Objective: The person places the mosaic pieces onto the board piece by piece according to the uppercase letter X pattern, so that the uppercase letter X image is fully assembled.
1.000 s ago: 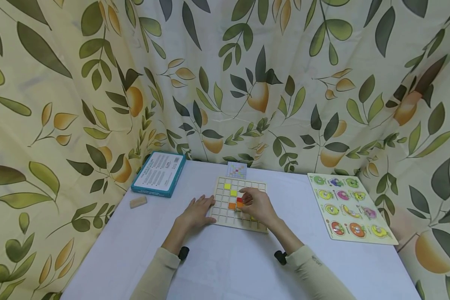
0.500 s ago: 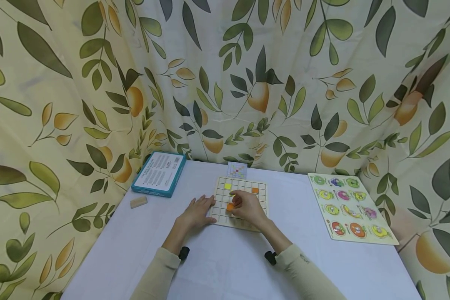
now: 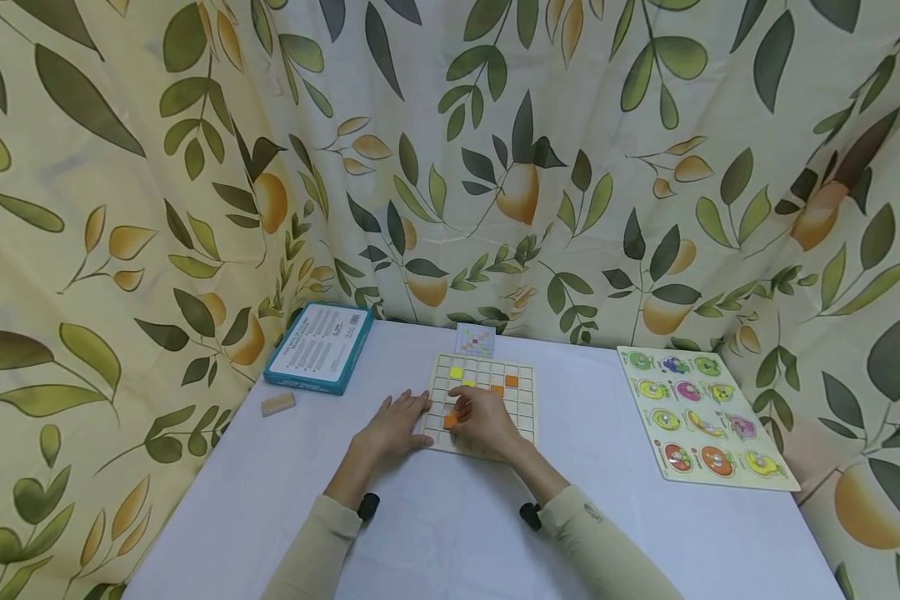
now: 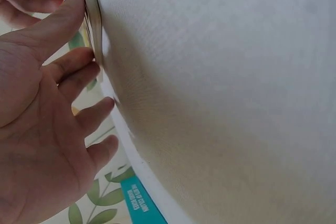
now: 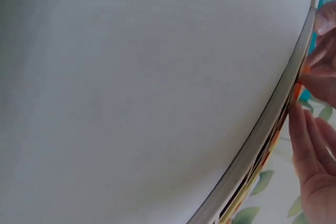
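A pale square grid board [image 3: 523, 421] lies mid-table with colored tiles on it. At its lower left part, the thumb and fingers of my right hand [image 3: 491, 423] pinch an orange square tile [image 3: 450, 422]. My left hand [image 3: 392, 425] rests at the board's left edge, fingers extended and touching it. Yellow tiles, one of them this yellow tile [image 3: 457, 372], and orange tiles, such as this orange tile [image 3: 512, 381], sit in the upper cells. Cells beneath the right hand are hidden. In the right wrist view a bit of orange [image 5: 297, 91] shows between fingertips at the board's edge.
Behind the board lies a small pattern card [image 3: 476, 340]. A teal box [image 3: 319, 347] and a small wooden block [image 3: 277, 404] are on the left. A fruit picture board [image 3: 705, 417] lies on the right. A leaf-patterned curtain [image 3: 450, 167] surrounds the white table.
My right hand has moved left and toward me across the board, uncovering orange tiles at the upper right. An orange tile now shows farther left under its fingers. The left hand has stayed put.
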`<move>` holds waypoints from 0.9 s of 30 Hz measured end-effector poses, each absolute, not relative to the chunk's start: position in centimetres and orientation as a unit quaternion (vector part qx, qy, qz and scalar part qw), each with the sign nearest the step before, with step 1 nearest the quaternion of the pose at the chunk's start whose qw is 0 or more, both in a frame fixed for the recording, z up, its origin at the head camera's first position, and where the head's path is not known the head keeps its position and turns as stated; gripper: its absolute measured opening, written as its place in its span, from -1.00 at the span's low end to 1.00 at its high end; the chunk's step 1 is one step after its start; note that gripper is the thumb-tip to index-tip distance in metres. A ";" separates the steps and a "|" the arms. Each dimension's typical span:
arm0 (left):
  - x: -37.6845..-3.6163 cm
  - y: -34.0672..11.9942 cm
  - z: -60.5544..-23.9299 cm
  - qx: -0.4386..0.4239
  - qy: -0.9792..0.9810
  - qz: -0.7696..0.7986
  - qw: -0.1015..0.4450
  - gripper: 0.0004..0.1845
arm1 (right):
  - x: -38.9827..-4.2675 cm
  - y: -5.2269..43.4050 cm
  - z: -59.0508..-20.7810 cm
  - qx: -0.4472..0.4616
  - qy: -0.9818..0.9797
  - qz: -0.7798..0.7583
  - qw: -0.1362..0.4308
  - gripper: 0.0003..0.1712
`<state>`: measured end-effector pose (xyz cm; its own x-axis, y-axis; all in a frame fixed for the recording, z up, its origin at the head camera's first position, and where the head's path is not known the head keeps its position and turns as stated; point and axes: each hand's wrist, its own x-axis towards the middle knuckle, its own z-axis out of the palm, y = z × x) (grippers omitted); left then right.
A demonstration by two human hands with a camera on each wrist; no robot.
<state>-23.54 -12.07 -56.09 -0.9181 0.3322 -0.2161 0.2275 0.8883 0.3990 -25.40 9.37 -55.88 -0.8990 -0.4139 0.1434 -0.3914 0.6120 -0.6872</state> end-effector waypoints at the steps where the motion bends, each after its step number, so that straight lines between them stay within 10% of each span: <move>1: -23.6 -12.1 -56.1 0.144 0.961 0.188 0.141 -0.08 | -25.4 9.3 -55.9 -0.226 0.899 -0.375 0.016 -0.31; 27: -23.6 -12.3 -55.9 0.151 0.959 0.190 0.143 -0.12 | -25.5 8.6 -56.2 -0.221 0.913 -0.342 0.016 -0.36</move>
